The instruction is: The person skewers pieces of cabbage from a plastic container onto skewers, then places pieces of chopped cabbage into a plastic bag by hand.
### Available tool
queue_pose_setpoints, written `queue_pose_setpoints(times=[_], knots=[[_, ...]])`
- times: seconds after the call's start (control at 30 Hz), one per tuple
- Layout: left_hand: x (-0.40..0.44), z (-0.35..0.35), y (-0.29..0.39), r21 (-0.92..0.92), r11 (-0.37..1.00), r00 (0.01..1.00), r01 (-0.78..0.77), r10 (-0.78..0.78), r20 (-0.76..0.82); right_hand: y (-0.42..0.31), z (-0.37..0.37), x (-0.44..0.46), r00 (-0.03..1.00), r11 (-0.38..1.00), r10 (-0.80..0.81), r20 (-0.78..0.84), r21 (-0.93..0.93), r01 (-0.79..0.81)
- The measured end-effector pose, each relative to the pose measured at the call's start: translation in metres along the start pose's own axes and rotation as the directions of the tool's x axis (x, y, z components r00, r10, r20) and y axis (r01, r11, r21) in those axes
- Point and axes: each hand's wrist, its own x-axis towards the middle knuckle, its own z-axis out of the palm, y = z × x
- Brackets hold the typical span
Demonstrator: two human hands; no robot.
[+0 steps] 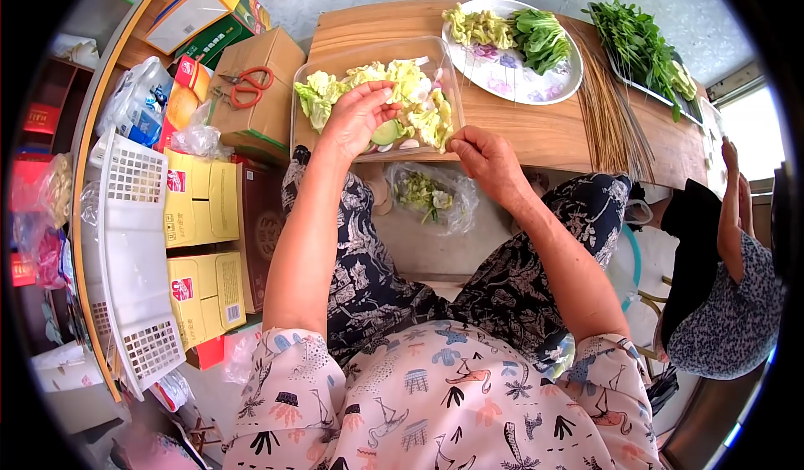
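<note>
Over a clear plastic tub (pixel 377 50) of pale yellow-green leaves (pixel 318 97), my left hand (pixel 360 114) reaches in from the front. Its fingers are bent and apart, close above the leaves. My right hand (pixel 486 160) is closed in a pinch at the tub's front right corner. A bunch of leaves (pixel 435 123) lies right beside those fingertips; what they grip is too small to make out. Round green slices (pixel 386 132) show in the tub below my left hand.
An oval plate (pixel 548 93) holds yellowish and green leaf bunches. Thin sticks (pixel 607 110) lie beside it on the wooden table (pixel 494 135). Greens (pixel 632 39) fill a far-right tray. Scissors (pixel 244 87) rest on a carton (pixel 260 56). A scrap bag (pixel 435 198) sits below; another person (pixel 729 303) is at right.
</note>
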Motion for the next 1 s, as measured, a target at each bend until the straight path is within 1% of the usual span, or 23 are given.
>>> queue_pose_setpoints(times=[0.3, 0.57, 0.8, 0.87, 1.0], knots=[[-0.0007, 0.002, -0.0008, 0.023, 1.0, 1.0, 0.01, -0.01, 0.006, 0.0001, 0.0001, -0.0001, 1.0, 1.0, 0.004, -0.001, 0.016, -0.004], [-0.0017, 0.0029, -0.0003, 0.038, 0.999, 1.0, -0.003, 0.003, 0.008, 0.0, 0.0008, -0.0001, 1.0, 1.0, 0.006, -0.009, -0.007, -0.006], [-0.0016, -0.0015, 0.0001, 0.047, 0.999, 0.999, 0.027, -0.029, 0.034, 0.0006, 0.0012, -0.0013, 1.0, 1.0, 0.018, 0.001, 0.004, -0.018], [-0.002, -0.0021, 0.0006, 0.053, 0.998, 0.999, 0.036, -0.037, 0.037, 0.0019, 0.0017, -0.0016, 1.0, 1.0, -0.011, -0.007, 0.006, 0.011], [-0.0021, -0.0043, 0.001, 0.062, 0.997, 0.997, 0.053, -0.057, 0.058, 0.0005, 0.0023, -0.0024, 1.0, 1.0, -0.005, -0.01, 0.016, 0.005]])
